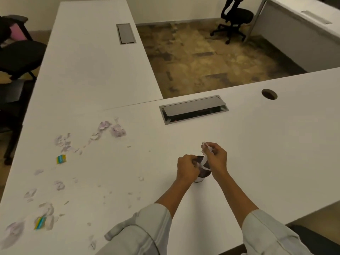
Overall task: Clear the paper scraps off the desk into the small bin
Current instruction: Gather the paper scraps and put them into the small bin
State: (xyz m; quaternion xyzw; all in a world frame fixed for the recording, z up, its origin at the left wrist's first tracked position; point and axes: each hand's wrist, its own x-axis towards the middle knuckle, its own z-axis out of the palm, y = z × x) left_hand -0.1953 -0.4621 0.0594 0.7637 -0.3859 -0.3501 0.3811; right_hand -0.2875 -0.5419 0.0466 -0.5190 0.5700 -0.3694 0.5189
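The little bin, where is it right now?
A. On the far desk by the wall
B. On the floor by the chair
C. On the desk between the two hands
C. The small bin stands on the desk, with the left hand and right hand at its rim, pushing paper in.

Small round bin (202, 178), dark inside with a pale outer wall: upright on the white bench (257, 144), directly under both hands. White crumpled paper strip (205, 159): pinched in the right hand (216, 157), hanging into the bin. Loose white-and-lilac paper scraps (62, 142): scattered well left of the left hand (185, 168).
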